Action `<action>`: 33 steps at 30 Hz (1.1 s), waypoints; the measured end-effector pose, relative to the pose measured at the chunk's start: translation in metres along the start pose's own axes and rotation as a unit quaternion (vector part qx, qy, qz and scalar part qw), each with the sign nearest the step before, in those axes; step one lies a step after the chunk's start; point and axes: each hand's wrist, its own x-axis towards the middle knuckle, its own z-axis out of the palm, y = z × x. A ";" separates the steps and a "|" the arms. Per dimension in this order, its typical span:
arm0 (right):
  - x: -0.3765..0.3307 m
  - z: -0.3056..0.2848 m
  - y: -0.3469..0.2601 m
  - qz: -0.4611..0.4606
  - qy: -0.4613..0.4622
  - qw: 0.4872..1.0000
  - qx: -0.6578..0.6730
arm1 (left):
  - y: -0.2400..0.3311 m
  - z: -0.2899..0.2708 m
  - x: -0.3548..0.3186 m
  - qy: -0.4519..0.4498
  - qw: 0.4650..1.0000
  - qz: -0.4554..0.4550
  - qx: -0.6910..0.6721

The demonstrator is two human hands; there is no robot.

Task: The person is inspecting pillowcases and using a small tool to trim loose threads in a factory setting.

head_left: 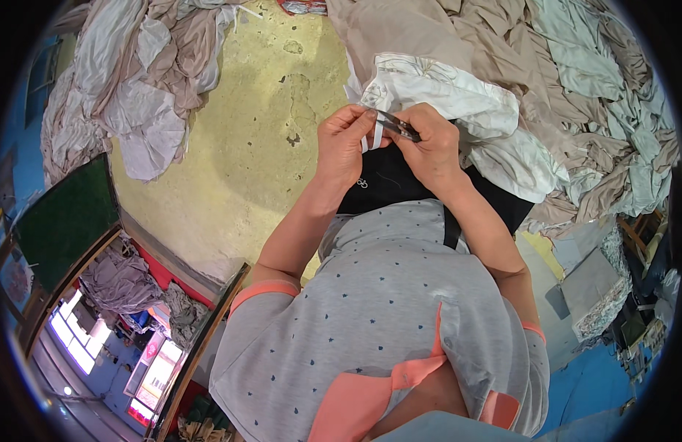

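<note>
My right hand [434, 144] grips a pair of dark thread snips [397, 126], their blades pointing left toward my other hand. With closed fingers, my left hand [341, 140] pinches the edge of a white fabric piece with a faint printed pattern [448, 92]. A narrow white strip [378, 137] hangs between my two hands, close to the blades. Whether the blades touch the strip, I cannot tell. The white fabric spreads to the right, past my right hand and over my black trousers [389, 177].
Beige cloth [496, 44] and pale green cloth [580, 55] lie heaped at the far right. Another pile of beige and white cloth [138, 81] lies far left on the worn yellow floor [260, 118]. A wood-framed mirror [120, 295] leans at lower left.
</note>
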 end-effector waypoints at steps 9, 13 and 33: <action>-0.003 -0.001 0.010 0.059 -0.005 0.998 -0.003 | 0.001 0.001 0.002 0.055 0.996 -0.076 0.000; 0.001 -0.006 0.015 0.167 -0.039 0.975 0.140 | 0.003 0.002 0.003 0.055 0.995 -0.081 0.013; 0.046 -0.091 0.052 0.124 0.106 0.986 0.038 | 0.008 -0.001 -0.008 0.050 0.990 0.060 0.113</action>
